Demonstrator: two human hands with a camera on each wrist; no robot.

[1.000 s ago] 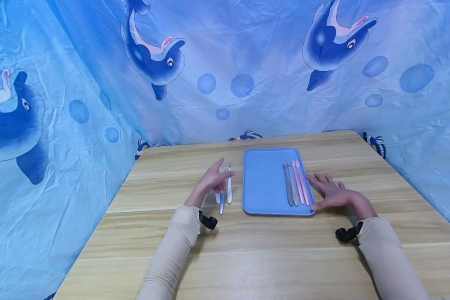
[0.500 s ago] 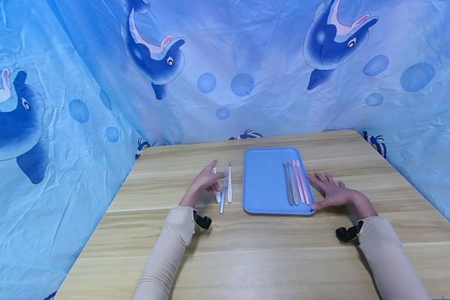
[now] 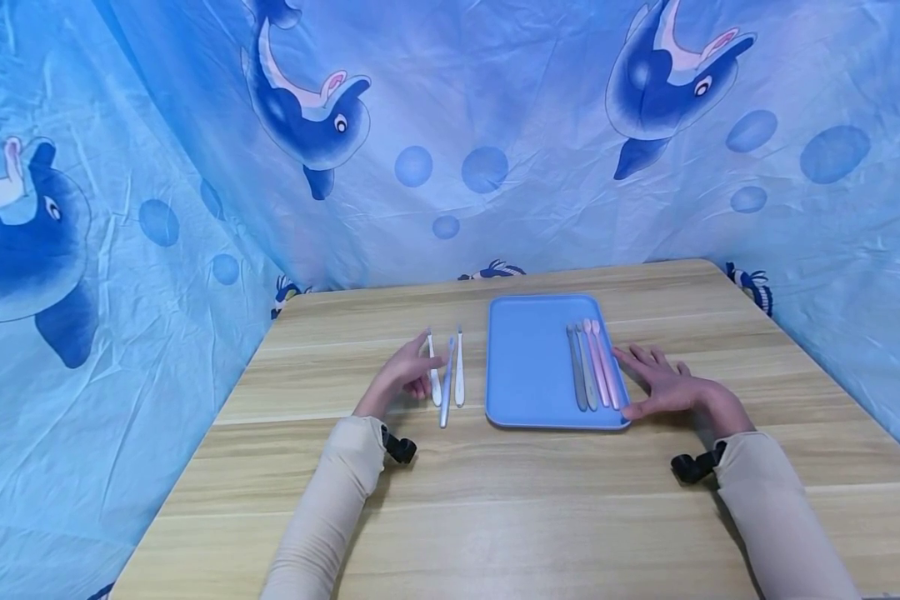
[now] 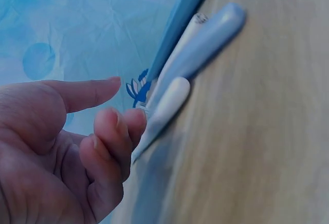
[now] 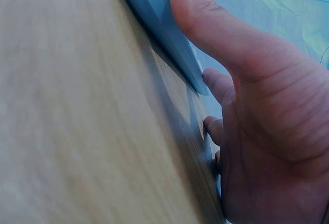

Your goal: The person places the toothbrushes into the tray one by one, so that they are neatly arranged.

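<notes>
- Since the earlier frames, we see the left hand (image 3: 405, 372) shifted leftward, baring more of the loose toothbrushes; the right hand and the tray look unmoved.
- The left hand has its forefinger stretched out and its other fingers loosely bent, gripping nothing; its thumb overlaps the nearest handle in the head view, and we can't be sure it touches.
- Right beside it on the counter (image 3: 510, 517), we find three toothbrushes: a white one (image 3: 435, 387), a pale blue one (image 3: 446, 398) reaching closest to us, and another white one (image 3: 460, 379). In the left wrist view, a white handle bears a small dark mark near its end, too small for us to read.
- Next comes the blue tray (image 3: 521, 367), holding four toothbrushes lengthwise along its right side, heads away from us: a dark grey one (image 3: 578, 379), a grey-green one (image 3: 588, 382), a pink one (image 3: 597, 367) and a second pink one (image 3: 606, 367) nearest the rim.
- At the right, we see the right hand (image 3: 667, 393) with fingers spread, thumb at the tray's near right corner and forefinger at its right rim, without curling round anything.
</notes>
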